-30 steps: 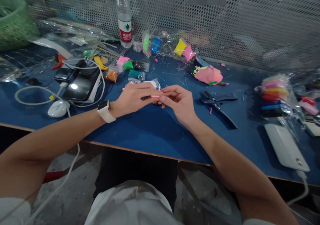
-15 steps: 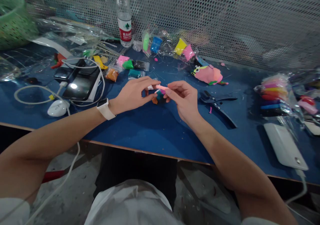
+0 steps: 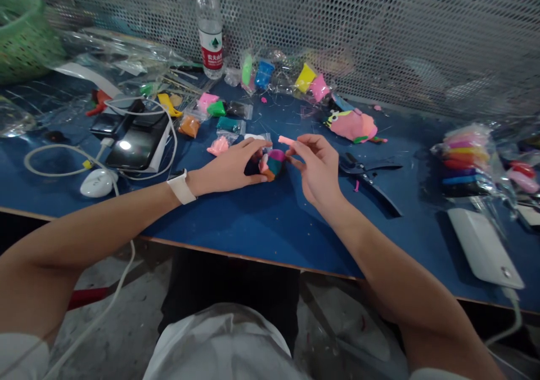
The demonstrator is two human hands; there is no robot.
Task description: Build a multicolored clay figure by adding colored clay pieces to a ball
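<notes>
A small many-coloured clay figure (image 3: 272, 163) lies on the blue table (image 3: 253, 217) at the middle. My left hand (image 3: 230, 166), with a white watch on the wrist, rests on the table and grips the figure from the left with thumb and fingers. Just right of the figure, my right hand (image 3: 316, 163) pinches a short pink clay roll (image 3: 286, 140) between thumb and forefinger, a little above the figure.
Small bags of coloured clay (image 3: 228, 110) lie behind the hands, and a water bottle (image 3: 210, 28) stands by the mesh wall. A pink clay animal (image 3: 352, 125) and black scissors (image 3: 367, 175) sit to the right. Phones (image 3: 133, 138), cables and a white mouse (image 3: 98, 182) are on the left.
The hands parted. My left hand dropped to the table and took hold of the clay figure. My right hand kept the pink roll and moved slightly right.
</notes>
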